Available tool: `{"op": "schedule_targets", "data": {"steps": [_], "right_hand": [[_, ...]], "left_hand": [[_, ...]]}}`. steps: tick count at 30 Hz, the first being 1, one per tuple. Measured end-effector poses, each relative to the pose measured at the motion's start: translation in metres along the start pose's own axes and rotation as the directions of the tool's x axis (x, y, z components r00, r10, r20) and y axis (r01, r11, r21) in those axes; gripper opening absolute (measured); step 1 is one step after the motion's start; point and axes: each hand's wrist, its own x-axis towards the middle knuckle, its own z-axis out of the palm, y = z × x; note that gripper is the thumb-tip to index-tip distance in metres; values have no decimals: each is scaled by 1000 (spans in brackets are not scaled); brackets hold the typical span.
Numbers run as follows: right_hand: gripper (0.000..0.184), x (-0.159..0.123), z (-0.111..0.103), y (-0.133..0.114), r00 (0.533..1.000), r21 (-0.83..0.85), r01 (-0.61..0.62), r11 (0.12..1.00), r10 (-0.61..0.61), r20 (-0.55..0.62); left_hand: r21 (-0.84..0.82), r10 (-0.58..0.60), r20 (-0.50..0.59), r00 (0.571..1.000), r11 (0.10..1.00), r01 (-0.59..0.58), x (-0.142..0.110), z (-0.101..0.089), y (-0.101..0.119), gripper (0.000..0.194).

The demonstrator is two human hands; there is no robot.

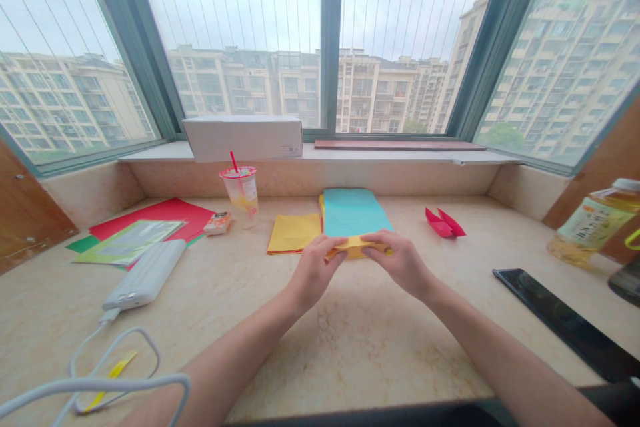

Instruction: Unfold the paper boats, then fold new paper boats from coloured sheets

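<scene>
Between my two hands is a folded yellow paper (356,247), held up a little over the counter. My left hand (320,263) pinches its left end between thumb and fingers. The right end is pinched the same way by my right hand (397,259). Just behind the paper lies a stack of light blue sheets (355,210) with yellow edges showing at its left. A smaller pile of yellow square paper (294,231) rests left of that stack. Farther right stands a folded red paper piece (445,223) with pointed ends.
At left are red sheets (183,215), a green packet (135,240), a white power bank (147,273) with a looping cable (100,383), a small orange-and-white box (217,223) and a drink cup (241,193). A black phone (565,317) and a bottle (595,220) are at right. A white box (245,138) sits on the sill.
</scene>
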Motion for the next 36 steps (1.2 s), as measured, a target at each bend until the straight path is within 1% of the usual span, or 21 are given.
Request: {"op": "schedule_targets", "data": {"steps": [4,8,9,11,14,15,17,18,20,22,24,27,29,32,36], "right_hand": [[19,0,0,1,999,-53,34,998,-34,19],[18,1,0,5,996,-123,72,990,-77,-42],[19,1,0,6,996,-127,77,989,-82,-34],[19,1,0,8,996,-120,91,989,-88,34],[19,0,2,7,979,-115,138,984,-119,163],[18,-1,3,7,972,-108,158,982,-135,190],[17,-2,5,4,965,-72,169,983,-151,216],[16,-2,5,3,967,-47,154,987,-140,214],[17,-2,5,0,980,6,75,997,-75,185],[19,-2,4,-2,989,57,-23,998,14,150],[21,-2,4,-3,989,105,-86,991,73,127],[25,-1,4,-1,987,212,-154,965,142,71],[31,1,4,1,978,321,-207,924,205,41],[35,2,2,2,968,414,-239,878,249,32],[32,3,0,1,973,411,-206,888,230,-10]], "left_hand": [[87,18,18,1000,996,-19,-1,-1,-2,23],[165,63,0,998,984,-62,-2,-1,-6,21],[201,87,10,996,976,-87,-2,-2,-7,21],[281,146,86,986,945,-165,-2,-3,-5,21],[351,182,260,948,897,-268,-2,-4,1,23],[348,178,298,938,895,-280,-2,-4,3,24],[315,176,320,931,907,-280,-2,-4,6,25],[293,179,315,932,916,-275,-2,-4,7,26],[266,164,288,944,933,-243,-2,-5,8,27],[253,111,270,957,950,-182,-2,-6,9,27],[234,59,258,964,965,-121,-2,-8,10,28],[178,13,253,968,982,-60,-2,-7,12,31],[108,-26,254,967,994,-2,-3,-5,11,33],[-6,-75,271,960,997,79,-6,-1,9,34],[-78,-142,312,939,982,175,-7,2,5,33]]}}
